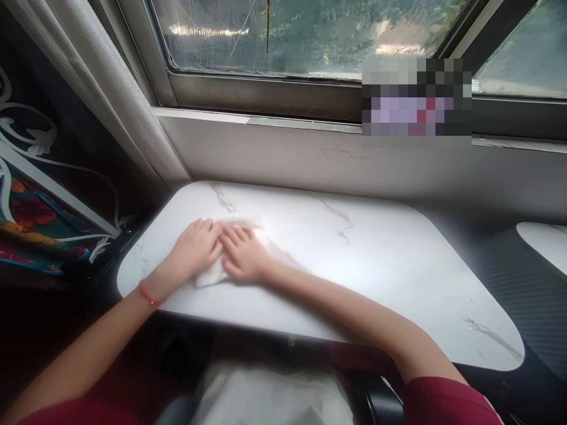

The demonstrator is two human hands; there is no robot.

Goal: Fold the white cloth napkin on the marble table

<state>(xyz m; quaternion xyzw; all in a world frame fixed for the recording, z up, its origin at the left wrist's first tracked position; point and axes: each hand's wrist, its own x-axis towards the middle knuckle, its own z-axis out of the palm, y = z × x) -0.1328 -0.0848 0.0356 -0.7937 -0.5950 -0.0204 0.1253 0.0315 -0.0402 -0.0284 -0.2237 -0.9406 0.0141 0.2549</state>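
Note:
A white cloth (211, 275) lies bunched on the left part of a white marble-patterned tabletop (381, 254). My left hand (198, 246) is closed over the cloth's left side, fingers bent and pressed down. Right beside it, my right hand (243, 252) bears down on the cloth with its fingers curled over it. The two hands touch or nearly touch at the fingers. Most of the cloth is hidden under them, and its far edge is blurred. A red string bracelet (148, 293) circles my left wrist.
Beyond the table rise a pale wall (274, 153) and a window (310, 35); a pixelated patch covers part of the sill. A curtain (101, 77) and white scrolled metalwork (57, 189) stand left. Another white tabletop (544, 245) shows at the right edge.

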